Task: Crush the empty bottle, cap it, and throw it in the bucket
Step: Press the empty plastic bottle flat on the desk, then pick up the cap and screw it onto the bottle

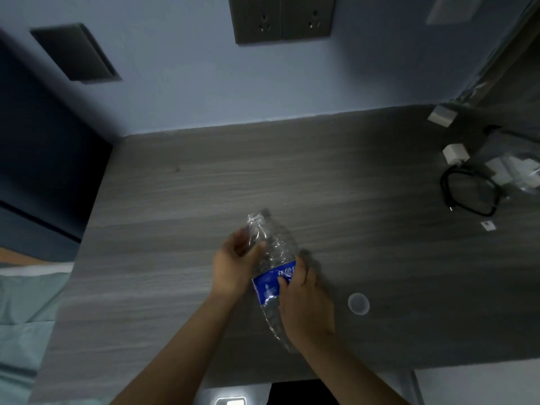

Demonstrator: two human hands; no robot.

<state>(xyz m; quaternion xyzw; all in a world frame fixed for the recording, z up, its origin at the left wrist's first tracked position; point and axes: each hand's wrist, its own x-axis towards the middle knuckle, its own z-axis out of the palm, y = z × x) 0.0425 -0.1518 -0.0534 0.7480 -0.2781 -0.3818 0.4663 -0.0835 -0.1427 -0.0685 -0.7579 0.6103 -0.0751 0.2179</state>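
Above the desk, between my two hands, I hold the bottle off the wood, neck tilted away from me and a little to the left, base pointing back toward my body. My right hand is wrapped around the lower half; its fingers press onto the blue label while the thumb side curls behind the far wall, so the plastic sits clamped in that palm. My left hand cups the upper shoulder of the bottle, thumb lying along the clear wall just below the neck, the other fingers curled loosely behind it; I judge it closed on the bottle too, though the grip looks lighter. I read this two-handed hold as set up for squeezing: one hand at each end lets me collapse or twist the middle, and the open mouth, uncapped and clear of both hands, lets the air out. The body already looks creased and somewhat flattened below the label, though the blur leaves that uncertain. The cap lies flat on the desk to the right of the bottle, near my right hand and apart from it, ready to pick up once the crush is done. I see no bucket anywhere.
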